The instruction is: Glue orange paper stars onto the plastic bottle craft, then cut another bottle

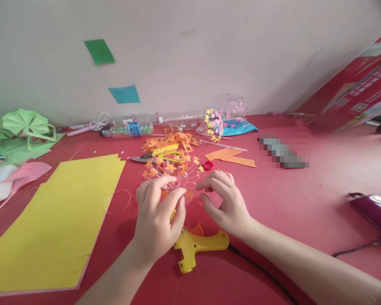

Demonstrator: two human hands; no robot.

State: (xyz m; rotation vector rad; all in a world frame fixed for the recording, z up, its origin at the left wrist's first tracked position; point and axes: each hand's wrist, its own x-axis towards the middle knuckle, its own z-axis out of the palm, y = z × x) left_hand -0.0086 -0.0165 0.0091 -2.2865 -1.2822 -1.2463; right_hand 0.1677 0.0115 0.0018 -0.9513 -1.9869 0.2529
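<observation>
My left hand (pixel 158 216) and my right hand (pixel 224 199) meet over a clear plastic bottle piece (pixel 174 169) covered with orange paper stars. Both hands have curled fingers pinching its near edge. A yellow glue gun (pixel 197 248) lies on the red table (pixel 288 203) just under my hands, its black cord running off to the lower right. A small red ring (pixel 208 165) sits beside the star-covered piece.
A large yellow sheet (pixel 57 220) lies at left, green folded paper (pixel 22 131) beyond it. Orange star cut-outs (pixel 171 142), scissors (pixel 142 159), water bottles (pixel 130 129), a star-decorated bottle half (pixel 224 116), orange strips (pixel 231 156) and a red box (pixel 355 89) sit farther back. A purple device (pixel 374 209) rests at right.
</observation>
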